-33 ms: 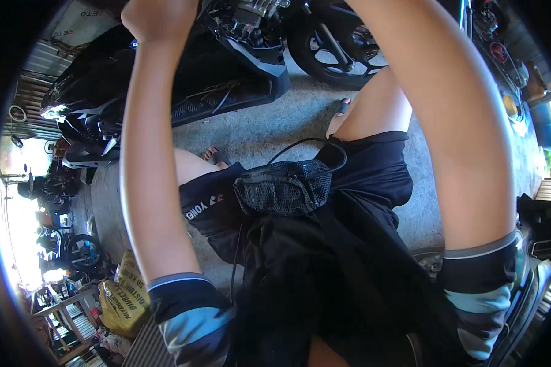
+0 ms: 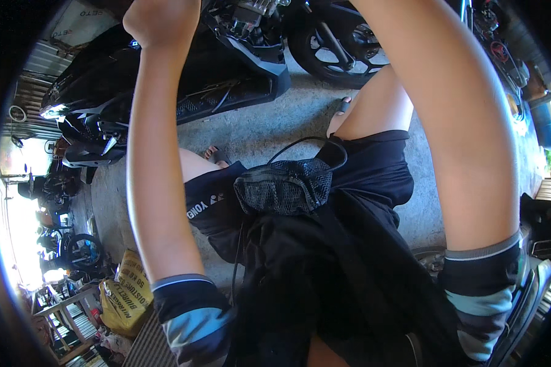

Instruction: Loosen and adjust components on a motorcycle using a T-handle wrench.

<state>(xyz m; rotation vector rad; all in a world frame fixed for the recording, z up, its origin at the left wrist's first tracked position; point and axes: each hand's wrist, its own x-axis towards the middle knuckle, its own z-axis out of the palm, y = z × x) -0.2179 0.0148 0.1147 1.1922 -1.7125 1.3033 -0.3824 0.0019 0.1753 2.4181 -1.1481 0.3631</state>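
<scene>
Raised to the top edge, my left hand (image 2: 160,19) is over the dark bodywork of a black motor scooter (image 2: 104,79); its fingers are bent away or cut off, so their grip is unclear. My right forearm reaches out of the top of the picture, its hand unseen. Between the forearms are the scooter's exposed engine (image 2: 248,21) and a black front wheel (image 2: 312,67). A black mesh pouch (image 2: 281,186) with a looped cord rests in my lap, on black shorts.
Concrete floor (image 2: 239,134) lies under my sandalled feet. Several motorbikes (image 2: 82,251) stand at the left by a bright opening and corrugated metal wall (image 2: 33,82). A yellow sack (image 2: 122,293) and wooden frame sit lower left. A blue barrel (image 2: 546,128) and another vehicle (image 2: 532,284) are at the right.
Both forearms have shifted very slightly to the right. Everything else looks the same.
</scene>
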